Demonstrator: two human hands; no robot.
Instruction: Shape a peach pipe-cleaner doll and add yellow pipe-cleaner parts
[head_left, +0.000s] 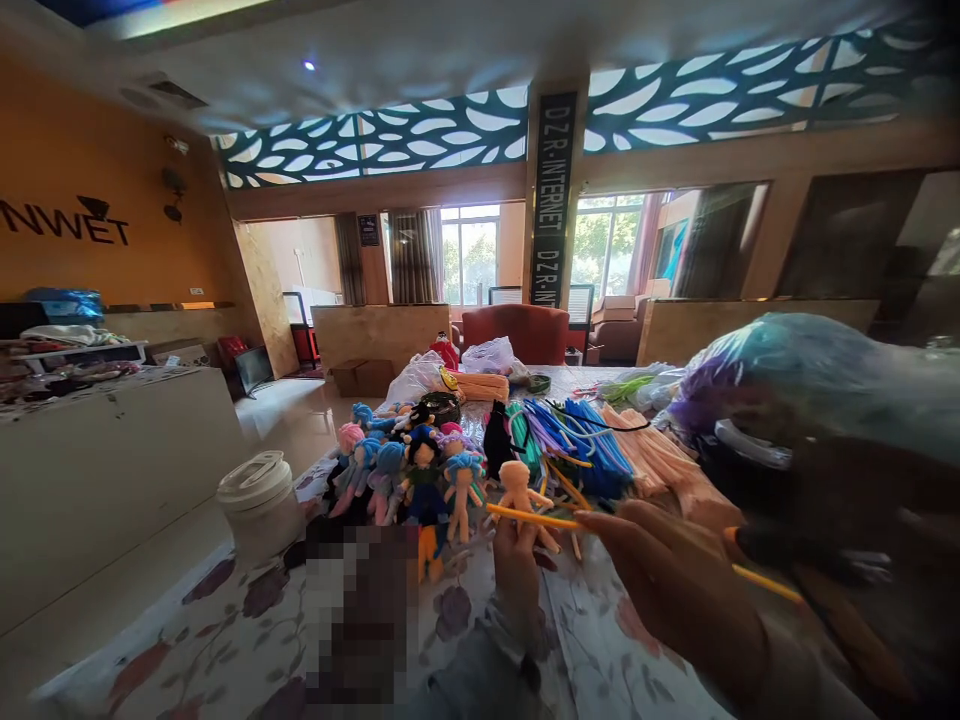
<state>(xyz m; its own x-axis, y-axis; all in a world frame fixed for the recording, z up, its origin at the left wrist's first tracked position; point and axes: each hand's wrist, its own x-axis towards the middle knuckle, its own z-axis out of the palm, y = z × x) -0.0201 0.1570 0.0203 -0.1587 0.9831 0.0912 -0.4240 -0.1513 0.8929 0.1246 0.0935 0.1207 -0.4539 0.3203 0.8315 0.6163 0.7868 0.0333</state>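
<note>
With my left grip (516,568) I hold the peach doll (515,480), fingers clamped on its lower body; it is upright, head up, over the middle of the bench (585,625). My right grip (664,565) is pinched on a yellow fuzzy stem (532,516), and this stem passes in front of the doll's body; I cannot tell if they touch. Just beside the doll, toward the left edge of the bench, there is a crowd of finished-looking dolls (424,455), many with blue hair. Behind and toward the right edge lie the blue stems (600,440) and the peach stems (649,450). A white lidded container (259,500) stands at the left edge. Near the far edge I see another peach bundle (484,387) and, beyond this edge, a red chair (517,333).
</note>
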